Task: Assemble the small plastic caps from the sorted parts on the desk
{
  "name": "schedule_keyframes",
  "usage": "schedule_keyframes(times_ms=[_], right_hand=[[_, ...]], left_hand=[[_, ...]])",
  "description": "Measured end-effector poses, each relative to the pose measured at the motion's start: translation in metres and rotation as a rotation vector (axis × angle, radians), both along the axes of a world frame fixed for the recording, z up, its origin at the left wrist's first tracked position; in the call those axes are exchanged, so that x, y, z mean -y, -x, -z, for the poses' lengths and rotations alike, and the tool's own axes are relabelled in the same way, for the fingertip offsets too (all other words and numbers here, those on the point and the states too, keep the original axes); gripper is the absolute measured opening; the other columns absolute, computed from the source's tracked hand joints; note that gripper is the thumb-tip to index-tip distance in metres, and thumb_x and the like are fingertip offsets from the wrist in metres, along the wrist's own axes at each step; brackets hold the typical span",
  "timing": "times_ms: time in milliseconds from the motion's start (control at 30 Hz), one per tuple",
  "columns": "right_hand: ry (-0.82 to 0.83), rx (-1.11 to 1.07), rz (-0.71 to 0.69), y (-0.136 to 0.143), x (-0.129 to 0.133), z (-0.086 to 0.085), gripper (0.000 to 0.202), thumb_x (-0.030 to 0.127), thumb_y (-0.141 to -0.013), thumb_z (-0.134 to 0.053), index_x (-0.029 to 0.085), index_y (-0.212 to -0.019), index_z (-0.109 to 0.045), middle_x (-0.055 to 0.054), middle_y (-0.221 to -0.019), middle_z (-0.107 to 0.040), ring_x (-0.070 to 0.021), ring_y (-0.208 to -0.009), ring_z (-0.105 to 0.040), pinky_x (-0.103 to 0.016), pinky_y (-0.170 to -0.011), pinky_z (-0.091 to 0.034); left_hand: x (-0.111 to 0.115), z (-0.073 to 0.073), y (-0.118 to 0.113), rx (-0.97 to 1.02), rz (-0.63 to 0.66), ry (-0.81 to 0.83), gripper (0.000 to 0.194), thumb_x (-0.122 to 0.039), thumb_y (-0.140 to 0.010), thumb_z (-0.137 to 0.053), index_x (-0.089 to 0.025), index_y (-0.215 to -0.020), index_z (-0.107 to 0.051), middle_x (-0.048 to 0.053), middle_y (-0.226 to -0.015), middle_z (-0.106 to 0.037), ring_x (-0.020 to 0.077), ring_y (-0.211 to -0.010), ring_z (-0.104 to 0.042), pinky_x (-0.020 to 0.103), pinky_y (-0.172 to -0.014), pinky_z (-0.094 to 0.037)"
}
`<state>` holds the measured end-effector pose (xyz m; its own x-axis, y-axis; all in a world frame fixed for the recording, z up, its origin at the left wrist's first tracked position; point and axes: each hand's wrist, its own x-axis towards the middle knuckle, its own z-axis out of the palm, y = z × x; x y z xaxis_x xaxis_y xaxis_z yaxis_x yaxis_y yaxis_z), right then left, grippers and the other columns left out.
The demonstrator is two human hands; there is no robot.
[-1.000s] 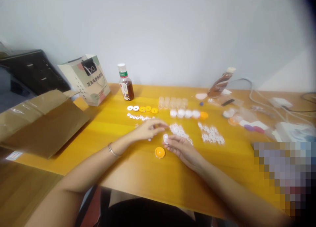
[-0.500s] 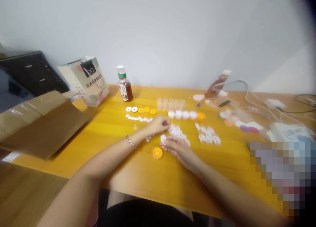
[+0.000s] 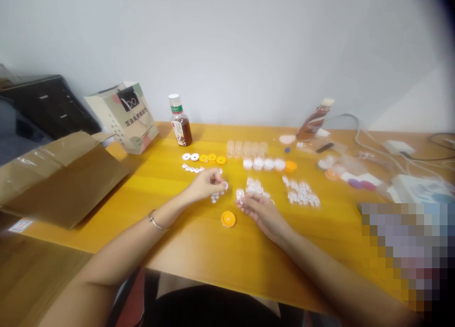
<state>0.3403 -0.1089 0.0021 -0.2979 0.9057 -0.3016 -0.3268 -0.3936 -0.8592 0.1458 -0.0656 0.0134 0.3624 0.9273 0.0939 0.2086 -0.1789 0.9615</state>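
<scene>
My left hand (image 3: pixel 206 184) is pinched above several small white discs (image 3: pixel 214 197), with a small whitish piece (image 3: pixel 225 186) at its fingertips. Between the thumb and fingers of my right hand (image 3: pixel 262 212) is a small white openwork piece (image 3: pixel 240 195). An orange round part (image 3: pixel 228 219) with a pale centre lies on the table just below and between both hands. Behind my right hand is a pile of white openwork pieces (image 3: pixel 255 186), and a second pile (image 3: pixel 302 193) lies to its right.
Behind the hands are rows of white and orange discs (image 3: pixel 269 164) and clear cups (image 3: pixel 247 149). A bottle (image 3: pixel 181 125) and a paper bag (image 3: pixel 133 123) stand back left, a cardboard box (image 3: pixel 67 175) at left. Another bottle (image 3: pixel 314 123) and cables are at the right.
My left hand has moved left and slightly down, away from the white pile to the small discs. My right hand has shifted slightly right with its white piece.
</scene>
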Motion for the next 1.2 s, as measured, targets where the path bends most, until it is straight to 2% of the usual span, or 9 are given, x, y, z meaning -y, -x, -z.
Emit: schedule_keyframes(times_ms=[267,433,600,700,867,1033,1200], right_hand=[[-0.032,-0.018,0.080,0.001,-0.001,0.003,0.019,0.026,-0.061,-0.074,0.019,-0.067,-0.058,0.000,-0.076,-0.069,-0.0109,-0.075,-0.064,-0.023,-0.080,-0.047],[-0.048,-0.033,0.081,0.001,-0.001,0.004,0.022,0.029,-0.060,-0.075,0.019,-0.068,-0.057,0.001,-0.077,-0.070,-0.0139,-0.079,-0.066,-0.027,-0.082,-0.047],[-0.033,-0.013,0.058,0.002,0.000,0.003,0.023,0.029,-0.061,-0.075,0.019,-0.071,-0.056,0.000,-0.077,-0.070,-0.0155,-0.080,-0.067,-0.030,-0.084,-0.049],[-0.028,-0.005,0.042,0.003,0.002,0.000,0.020,0.027,-0.062,-0.074,0.019,-0.072,-0.057,0.001,-0.076,-0.070,-0.0151,-0.081,-0.067,-0.029,-0.086,-0.048],[-0.019,0.020,0.060,0.004,0.003,-0.001,0.017,0.026,-0.062,-0.074,0.020,-0.072,-0.061,0.000,-0.075,-0.070,-0.0153,-0.081,-0.066,-0.029,-0.086,-0.049],[-0.004,0.022,0.064,0.003,0.001,0.000,0.018,0.026,-0.061,-0.074,0.019,-0.075,-0.065,-0.001,-0.078,-0.070,-0.0165,-0.084,-0.066,-0.030,-0.087,-0.049],[0.005,0.016,0.078,0.003,0.001,0.002,0.016,0.026,-0.061,-0.075,0.020,-0.075,-0.068,0.000,-0.080,-0.070,-0.0146,-0.082,-0.065,-0.028,-0.088,-0.048]], left_hand=[[0.010,-0.004,-0.001,0.028,0.036,0.071,0.024,-0.030,-0.074,-0.062,-0.013,-0.072,-0.046,0.002,-0.068,-0.063,0.0056,-0.050,-0.055,0.017,-0.047,-0.045],[0.013,-0.005,-0.005,0.018,0.082,0.039,0.033,-0.029,-0.072,-0.064,-0.016,-0.101,-0.054,0.004,-0.080,-0.065,0.0095,-0.065,-0.060,0.017,-0.050,-0.045],[0.011,-0.002,-0.006,-0.029,0.069,0.020,0.024,-0.036,-0.070,-0.065,-0.012,-0.076,-0.064,0.002,-0.063,-0.060,0.0059,-0.049,-0.051,0.016,-0.043,-0.041],[0.010,-0.002,-0.007,-0.016,0.048,-0.068,0.023,-0.035,-0.069,-0.067,-0.012,-0.069,-0.063,0.003,-0.069,-0.062,0.0063,-0.054,-0.052,0.017,-0.047,-0.042],[0.014,-0.007,-0.008,0.019,0.090,0.025,0.021,-0.031,-0.073,-0.064,-0.013,-0.083,-0.060,0.003,-0.071,-0.062,0.0093,-0.061,-0.057,0.016,-0.046,-0.042],[0.016,-0.011,-0.008,-0.021,0.087,-0.005,0.021,-0.030,-0.073,-0.063,-0.013,-0.085,-0.065,0.004,-0.077,-0.065,0.0071,-0.054,-0.053,0.017,-0.044,-0.041],[0.017,-0.012,-0.008,0.026,0.101,0.021,0.030,-0.026,-0.073,-0.063,-0.015,-0.101,-0.060,0.005,-0.081,-0.066,0.0092,-0.060,-0.057,0.017,-0.046,-0.042]])
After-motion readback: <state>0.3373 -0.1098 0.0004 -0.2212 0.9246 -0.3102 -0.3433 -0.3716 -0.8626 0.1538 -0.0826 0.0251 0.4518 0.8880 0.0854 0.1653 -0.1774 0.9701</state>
